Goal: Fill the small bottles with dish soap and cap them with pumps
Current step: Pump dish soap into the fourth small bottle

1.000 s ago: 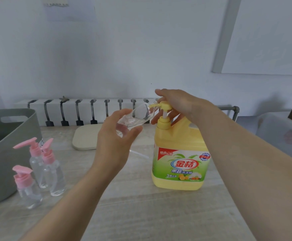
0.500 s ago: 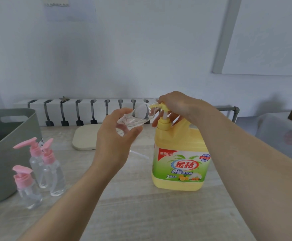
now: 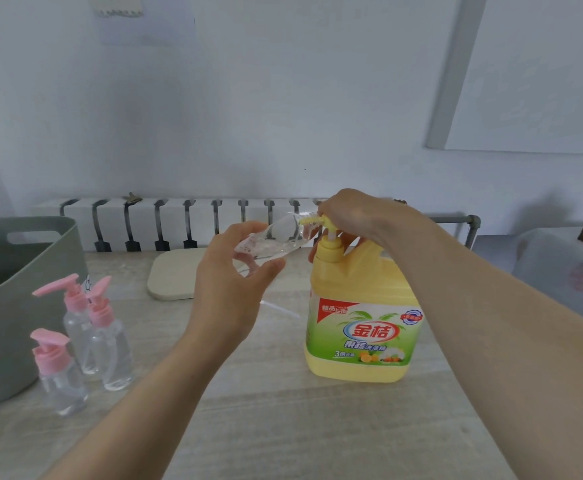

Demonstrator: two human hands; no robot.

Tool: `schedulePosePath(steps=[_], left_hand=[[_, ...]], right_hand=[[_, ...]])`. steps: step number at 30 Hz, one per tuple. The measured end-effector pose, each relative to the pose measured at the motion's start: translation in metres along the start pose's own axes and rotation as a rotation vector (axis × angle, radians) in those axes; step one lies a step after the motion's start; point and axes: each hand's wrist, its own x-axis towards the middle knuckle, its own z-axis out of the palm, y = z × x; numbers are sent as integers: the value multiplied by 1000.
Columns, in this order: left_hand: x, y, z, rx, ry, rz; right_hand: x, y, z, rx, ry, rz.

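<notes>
My left hand [image 3: 234,292] holds a small clear bottle [image 3: 276,237], tilted with its open mouth against the nozzle [image 3: 312,220] of the yellow dish soap jug [image 3: 363,306]. My right hand [image 3: 363,216] lies on top of the jug's pump head, fingers curled over it and thumb under the nozzle, pressing it down. Three small clear bottles with pink pumps [image 3: 106,341] stand upright at the left of the wooden table [image 3: 283,427]. How much soap the held bottle contains is too hard to make out.
A grey plastic basket [image 3: 16,306] stands at the far left, right behind the capped bottles. A beige mat [image 3: 172,275] lies at the table's back edge in front of a white radiator [image 3: 179,220]. A thin clear tube [image 3: 279,309] lies on the table under my left hand.
My right hand has sunk a little and pushed the jug's pump head down. My left hand and the tilted bottle have stayed at the nozzle.
</notes>
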Motion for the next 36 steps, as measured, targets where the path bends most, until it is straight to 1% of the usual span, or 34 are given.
schedulePosePath(steps=[5,9,15,22,27,30,33,36], left_hand=[[0,-2,0,7,-10,-13],[0,-3,1,17,-11,-19],[-1,-4,2,7,-15,-31],[0,0,1,12,-17,-24],[3,5,0,21,1,-13],[5,7,1,23,2,-7],[5,8,1,37,3,-3],[4,8,0,42,4,0]], right_hand=[[3,-2,3,-12,29,7],[0,-4,4,-32,-3,-11],[0,-2,6,-12,18,-16],[-4,3,2,135,32,-40],[-3,10,-3,295,-69,-52],[-4,11,-7,376,-97,-51],[-4,13,-9,400,-102,-54],[-4,12,-7,377,-67,-49]])
